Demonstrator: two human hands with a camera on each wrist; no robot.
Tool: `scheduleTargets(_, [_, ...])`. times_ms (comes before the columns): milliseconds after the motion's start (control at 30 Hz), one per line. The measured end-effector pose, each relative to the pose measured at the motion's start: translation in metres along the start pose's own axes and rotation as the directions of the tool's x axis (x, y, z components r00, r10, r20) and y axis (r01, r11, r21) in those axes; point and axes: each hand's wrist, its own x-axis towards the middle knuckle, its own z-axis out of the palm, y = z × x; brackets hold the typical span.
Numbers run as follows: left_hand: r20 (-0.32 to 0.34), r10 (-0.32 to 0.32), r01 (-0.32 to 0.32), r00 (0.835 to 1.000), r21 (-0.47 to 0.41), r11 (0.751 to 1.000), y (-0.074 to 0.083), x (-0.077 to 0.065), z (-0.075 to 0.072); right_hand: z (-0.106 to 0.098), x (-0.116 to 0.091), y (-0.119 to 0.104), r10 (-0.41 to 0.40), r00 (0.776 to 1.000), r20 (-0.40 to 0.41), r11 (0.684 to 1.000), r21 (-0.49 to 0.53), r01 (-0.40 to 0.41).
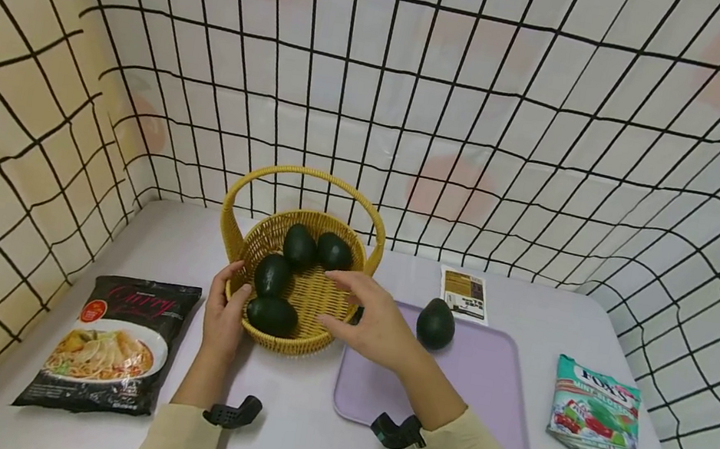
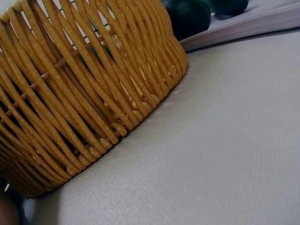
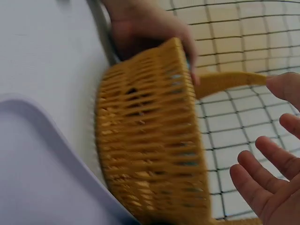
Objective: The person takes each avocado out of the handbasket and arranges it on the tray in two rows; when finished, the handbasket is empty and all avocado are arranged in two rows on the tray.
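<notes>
A yellow wicker basket [image 1: 312, 310] with a tall arched handle holds several dark green avocados [image 1: 272, 316]. At its left side my left hand [image 1: 223, 317] grips the rim, thumb over the inner side and fingers outside. My right hand [image 1: 380, 326] hovers above the right rim, thumb and fingers parted, nothing between them. In the right wrist view its fingers [image 3: 269, 161] are spread beside the basket wall [image 3: 150, 136]. One avocado [image 1: 436, 324] lies on the lilac tray [image 1: 474, 397]; another dark one, mostly hidden behind my right hand, shows in the left wrist view [image 2: 187, 18].
On the left lies a black curry noodle packet [image 1: 111, 346]. A green Fox's candy bag [image 1: 599, 423] lies far right. Behind the tray is a small brown-and-white packet [image 1: 464, 294]. Black wire mesh [image 1: 419, 109] walls the table at the back and sides.
</notes>
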Motion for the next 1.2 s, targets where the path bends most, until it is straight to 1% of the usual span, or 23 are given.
scheduleTargets(100, [0.004,-0.013,0.013,1.0,-0.007,1.0,0.001,0.001,0.0,0.014,0.012,0.001,0.02,0.997,0.069,0.999,-0.033,-0.018])
scheduleTargets(233, [0.003,-0.009,0.009,1.0,-0.013,1.0,0.001,0.0,0.0,0.029,0.025,0.004,0.01,0.989,0.147,0.993,-0.117,0.008])
scheduleTargets(333, [0.0,0.002,-0.002,1.0,-0.01,1.0,0.001,-0.001,0.0,0.036,0.034,0.003,0.002,0.984,0.178,0.984,-0.173,0.03])
scheduleTargets(467, [0.006,0.005,-0.005,1.0,-0.016,1.0,0.001,0.0,0.001,0.042,0.044,0.002,0.022,0.975,0.219,0.978,-0.205,0.024])
scheduleTargets(733, [0.008,0.001,-0.001,1.0,0.0,1.0,0.001,0.0,0.0,0.052,0.062,0.007,0.079,0.942,0.328,0.968,-0.249,0.006])
scheduleTargets(900, [0.007,0.001,-0.001,1.0,-0.011,1.0,0.0,0.001,0.0,0.058,0.068,0.007,0.095,0.916,0.391,0.949,-0.312,0.035])
scheduleTargets(1000, [0.008,-0.003,0.003,1.0,-0.012,1.0,0.0,0.001,0.0,0.061,0.069,0.007,0.108,0.904,0.414,0.939,-0.342,0.044])
scheduleTargets(1200, [0.013,-0.007,0.007,1.0,-0.014,1.0,0.001,-0.001,0.0,0.064,0.07,0.007,0.122,0.903,0.412,0.932,-0.361,0.039])
